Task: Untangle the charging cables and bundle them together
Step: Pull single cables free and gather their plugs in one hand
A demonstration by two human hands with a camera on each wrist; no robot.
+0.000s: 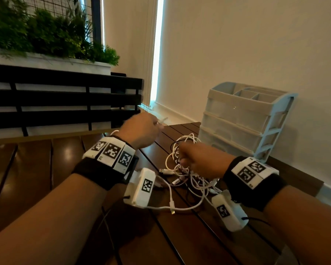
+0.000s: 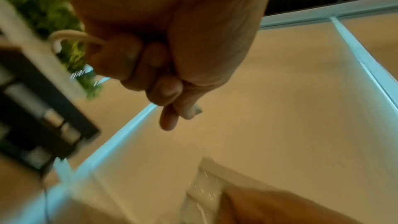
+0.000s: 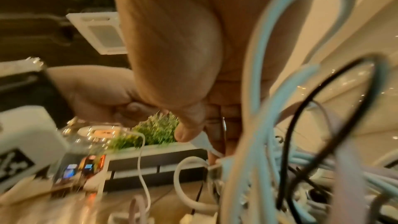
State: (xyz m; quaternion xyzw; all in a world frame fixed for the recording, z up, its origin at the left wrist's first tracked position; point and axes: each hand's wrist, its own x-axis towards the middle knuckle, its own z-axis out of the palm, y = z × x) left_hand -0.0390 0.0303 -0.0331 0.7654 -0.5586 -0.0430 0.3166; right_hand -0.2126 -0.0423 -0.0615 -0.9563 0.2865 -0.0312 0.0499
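A tangle of white and black charging cables (image 1: 187,169) lies on the dark wooden table (image 1: 36,169), with loose plugs (image 1: 163,171) sticking out to the left. My left hand (image 1: 141,129) is raised above the table to the left of the tangle and grips a white cable end (image 1: 163,120); in the left wrist view the left hand (image 2: 172,105) has its fingers curled, a white cable loop (image 2: 71,36) behind them. My right hand (image 1: 199,159) is buried in the tangle. The right wrist view shows my right hand (image 3: 200,135) pinching a white cable (image 3: 204,142), with cable loops (image 3: 269,91) close to the lens.
A pale plastic drawer organiser (image 1: 245,119) stands at the back right against the wall. A black slatted bench back (image 1: 65,100) and a planter of green plants (image 1: 46,35) are behind the table on the left. A dark wire (image 1: 107,226) trails from the left wrist.
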